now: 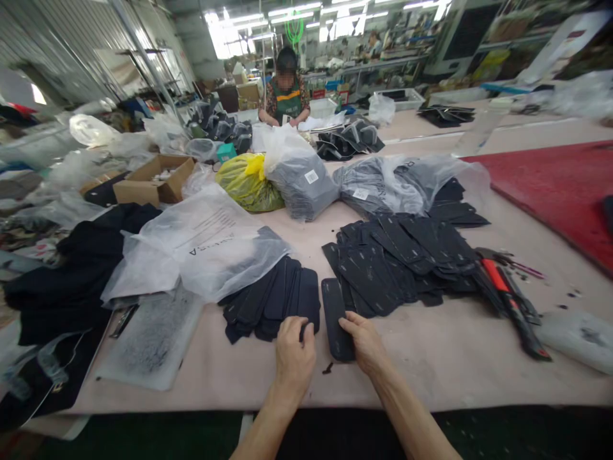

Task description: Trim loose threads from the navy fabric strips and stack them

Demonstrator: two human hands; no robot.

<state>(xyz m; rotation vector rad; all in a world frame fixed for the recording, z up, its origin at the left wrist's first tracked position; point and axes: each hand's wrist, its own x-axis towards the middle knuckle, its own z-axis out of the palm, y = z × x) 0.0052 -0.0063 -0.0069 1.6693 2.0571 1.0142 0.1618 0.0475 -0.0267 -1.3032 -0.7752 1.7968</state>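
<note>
Right hand has a dark flat piece by its edge, left hand kinda curled by the fanned pile, messier heap off right.

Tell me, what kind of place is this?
It looks like a workshop or small factory, though I can't tell exactly what it makes. There are heaps of similar dark flat pieces, a person in a green apron, and rows of long ceiling lights.
</note>
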